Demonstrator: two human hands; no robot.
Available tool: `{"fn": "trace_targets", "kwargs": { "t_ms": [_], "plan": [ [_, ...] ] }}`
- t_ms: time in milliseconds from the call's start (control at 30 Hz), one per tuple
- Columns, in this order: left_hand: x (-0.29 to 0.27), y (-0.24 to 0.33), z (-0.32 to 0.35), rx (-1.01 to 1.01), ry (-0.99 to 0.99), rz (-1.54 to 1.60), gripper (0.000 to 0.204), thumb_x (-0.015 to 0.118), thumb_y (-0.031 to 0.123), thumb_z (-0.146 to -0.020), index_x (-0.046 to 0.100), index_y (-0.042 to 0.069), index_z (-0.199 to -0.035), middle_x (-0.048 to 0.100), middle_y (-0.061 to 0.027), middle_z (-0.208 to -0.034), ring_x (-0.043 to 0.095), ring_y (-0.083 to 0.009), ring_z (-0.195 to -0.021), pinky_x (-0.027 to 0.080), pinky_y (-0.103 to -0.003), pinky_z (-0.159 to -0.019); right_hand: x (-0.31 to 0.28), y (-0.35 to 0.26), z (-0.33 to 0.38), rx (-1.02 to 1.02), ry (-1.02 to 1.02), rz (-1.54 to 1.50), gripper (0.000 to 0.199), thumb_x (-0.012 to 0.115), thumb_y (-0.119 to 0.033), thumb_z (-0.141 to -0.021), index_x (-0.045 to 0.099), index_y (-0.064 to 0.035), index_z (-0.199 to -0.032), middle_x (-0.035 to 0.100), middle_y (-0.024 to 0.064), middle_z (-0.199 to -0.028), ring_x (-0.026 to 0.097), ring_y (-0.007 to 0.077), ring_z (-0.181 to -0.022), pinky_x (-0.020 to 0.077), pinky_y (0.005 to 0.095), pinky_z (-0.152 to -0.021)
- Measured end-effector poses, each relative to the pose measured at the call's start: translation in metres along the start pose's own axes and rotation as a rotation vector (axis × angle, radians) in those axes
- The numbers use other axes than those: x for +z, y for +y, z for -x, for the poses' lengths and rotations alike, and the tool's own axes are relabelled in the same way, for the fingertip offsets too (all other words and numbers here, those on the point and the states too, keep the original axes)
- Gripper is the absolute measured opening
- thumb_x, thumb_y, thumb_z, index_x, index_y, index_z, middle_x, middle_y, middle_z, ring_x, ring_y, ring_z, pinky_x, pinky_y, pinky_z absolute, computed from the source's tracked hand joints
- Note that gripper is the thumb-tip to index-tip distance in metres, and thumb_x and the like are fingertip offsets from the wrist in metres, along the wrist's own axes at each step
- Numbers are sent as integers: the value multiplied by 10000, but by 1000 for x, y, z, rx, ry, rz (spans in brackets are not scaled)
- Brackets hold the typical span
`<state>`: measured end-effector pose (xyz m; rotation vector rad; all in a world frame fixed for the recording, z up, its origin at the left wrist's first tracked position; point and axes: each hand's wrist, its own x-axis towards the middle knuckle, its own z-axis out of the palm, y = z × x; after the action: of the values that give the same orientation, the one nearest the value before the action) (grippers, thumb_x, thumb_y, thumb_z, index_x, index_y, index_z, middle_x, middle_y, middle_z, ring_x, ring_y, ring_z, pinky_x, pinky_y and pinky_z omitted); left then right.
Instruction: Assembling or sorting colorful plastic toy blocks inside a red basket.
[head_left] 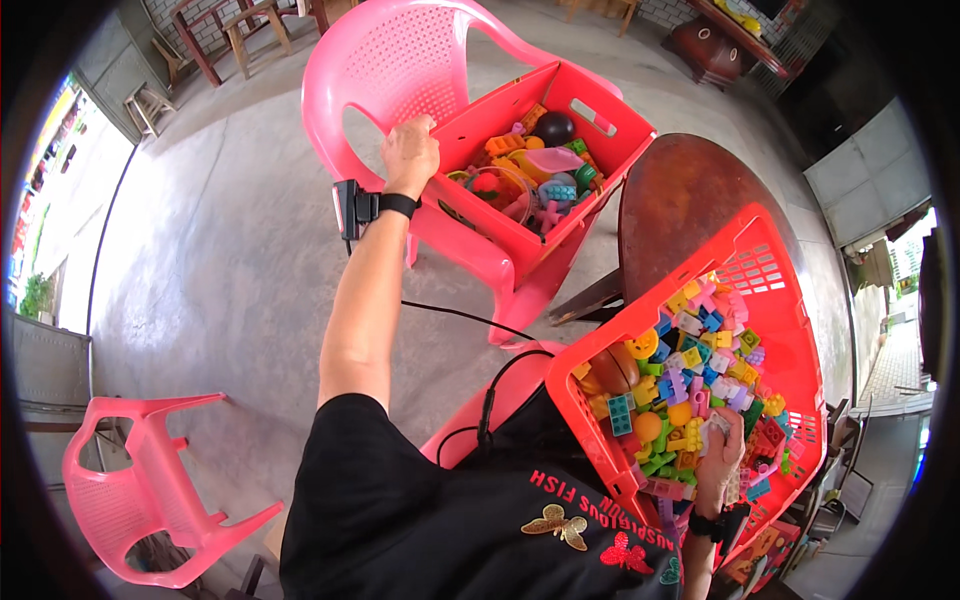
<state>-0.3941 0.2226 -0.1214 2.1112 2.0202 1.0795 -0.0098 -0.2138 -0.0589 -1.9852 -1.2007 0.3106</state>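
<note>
Blocks [678, 385] lie heaped in the red basket [790, 345] at the lower right of the frame, and we see the right hand [722, 455] down among them, fingers bent; we cannot tell whether it has closed on a piece. The left hand [411, 155], upper centre, is curled over the near left edge of the red box [465, 130], which sits on the pink chair [385, 75] with mixed toys [552, 160] inside.

The basket stands tilted, so we judge that a push of the right forearm on its lower rim could tip it and spill blocks. A hard pull by the left hand could slide the box on the seat, and the round black ball [554, 128] could roll out if the box leaned far. The cable [465, 315] crossing mid-frame might snag on the chair if the left arm swung.

We cannot see what bears the basket's weight, for its underside is hidden. The right fingertips are lost among the blocks, the left ones behind the box's edge, and a brown rounded thing [614, 370] at the basket's left is hard to make out
</note>
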Motion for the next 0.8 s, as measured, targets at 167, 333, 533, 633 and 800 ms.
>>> {"fn": "trace_targets", "kwargs": {
  "t_ms": [167, 333, 533, 633, 800],
  "plan": [
    [-30, 17, 19, 23, 37, 59, 238, 687, 96, -686, 656, 78, -921, 661, -158, -896, 630, -336, -863, 484, -437, -727, 4, -2, 0, 26, 9, -67, 207, 483, 33, -824, 571, -19, -1004, 558, 35, -889, 506, 110, -786, 420, 241, -713],
    [-50, 38, 38, 105, 117, 130, 222, 690, 87, -698, 634, 67, -913, 653, -166, -846, 619, -362, -825, 466, -437, -704, 4, -3, 1, 37, -6, -34, 212, 477, 37, -819, 568, -21, -1001, 557, 46, -920, 513, 117, -811, 424, 248, -731],
    [-62, 54, 55, 171, 179, 114, 243, 684, 45, -688, 627, 52, -925, 655, -159, -886, 620, -342, -840, 470, -420, -708, 7, 0, 1, -61, 9, 44, 226, 473, 42, -796, 557, -2, -1001, 557, 84, -905, 532, 165, -807, 432, 272, -741],
    [-63, 56, 56, 196, 180, 104, 261, 688, 39, -681, 628, 55, -934, 656, -155, -893, 621, -338, -844, 473, -415, -713, 7, -2, 0, -75, -8, 41, 234, 469, 45, -784, 553, -1, -998, 554, 90, -883, 536, 175, -799, 435, 278, -732],
    [-61, 58, 56, 231, 194, 111, 262, 678, 13, -671, 610, 46, -922, 643, -147, -869, 613, -334, -834, 473, -418, -703, 5, 1, 0, -58, -19, 26, 229, 462, 40, -785, 551, -3, -992, 550, 91, -866, 538, 179, -785, 440, 283, -714]
  ]
}}
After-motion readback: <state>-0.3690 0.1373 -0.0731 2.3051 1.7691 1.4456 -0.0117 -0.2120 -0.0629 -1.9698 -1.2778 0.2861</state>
